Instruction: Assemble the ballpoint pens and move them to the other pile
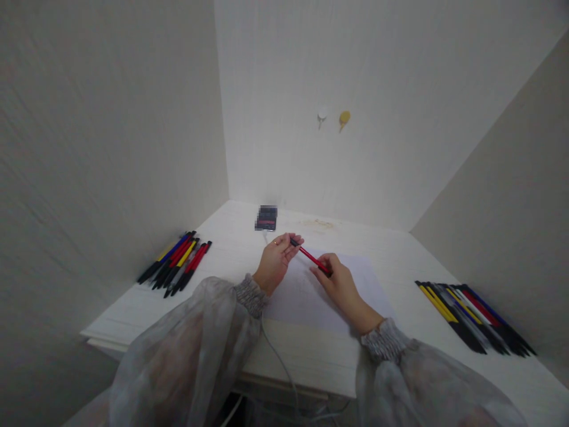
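Observation:
A red pen with black ends slants between my two hands, above a white sheet of paper. The fingers of my left hand are closed around its black upper end. My right hand pinches the other end, near the dark part. Part of each end is hidden by the fingers. On the left side of the table lies a loose pile of pens in red, yellow, blue and grey with black ends. A second group of pens, set more side by side, rests on the right.
A dark, partly pixelated device sits at the back of the table, with a cable running toward the front edge. Walls enclose the left, back and right. White and yellow hooks are on the back wall.

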`<state>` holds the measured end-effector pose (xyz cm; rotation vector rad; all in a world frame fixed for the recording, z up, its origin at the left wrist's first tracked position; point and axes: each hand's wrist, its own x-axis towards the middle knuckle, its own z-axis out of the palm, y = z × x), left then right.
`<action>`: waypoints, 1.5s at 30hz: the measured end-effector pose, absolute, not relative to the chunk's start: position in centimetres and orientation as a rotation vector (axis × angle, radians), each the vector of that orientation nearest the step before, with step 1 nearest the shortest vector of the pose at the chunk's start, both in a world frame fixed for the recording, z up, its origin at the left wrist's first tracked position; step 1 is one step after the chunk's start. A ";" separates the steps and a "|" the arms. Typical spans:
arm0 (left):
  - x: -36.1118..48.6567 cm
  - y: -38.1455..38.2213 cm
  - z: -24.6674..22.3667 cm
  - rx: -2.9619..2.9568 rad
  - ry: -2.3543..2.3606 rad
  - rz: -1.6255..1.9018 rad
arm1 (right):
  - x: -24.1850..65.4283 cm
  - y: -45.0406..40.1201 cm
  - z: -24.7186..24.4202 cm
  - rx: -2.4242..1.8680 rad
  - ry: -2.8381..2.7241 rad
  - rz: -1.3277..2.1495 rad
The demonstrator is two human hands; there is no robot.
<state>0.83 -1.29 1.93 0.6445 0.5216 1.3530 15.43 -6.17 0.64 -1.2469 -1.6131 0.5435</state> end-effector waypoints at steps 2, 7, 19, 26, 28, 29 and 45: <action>0.8 -1.2 1.8 0.645 0.511 1.340 | 15.5 -6.4 0.8 -1.292 -1.688 0.353; 0.7 -1.3 1.4 0.699 0.465 1.320 | 15.6 -6.2 0.8 -1.281 -1.625 0.725; 0.7 -1.3 1.6 0.671 0.502 1.297 | 15.0 -6.5 1.1 -0.951 -1.172 1.596; 0.6 -1.3 1.4 0.703 0.505 1.237 | 16.6 -5.7 2.3 -0.828 -0.942 1.193; 0.7 -1.5 1.3 0.753 0.538 1.142 | 17.5 -5.4 2.7 -0.778 -0.850 1.100; 0.8 -1.6 1.2 0.772 0.555 1.113 | 18.0 -5.2 2.9 -0.744 -0.807 1.056; 0.3 -0.8 -0.5 0.994 0.855 1.037 | 22.6 -4.6 3.4 -0.479 -0.541 1.322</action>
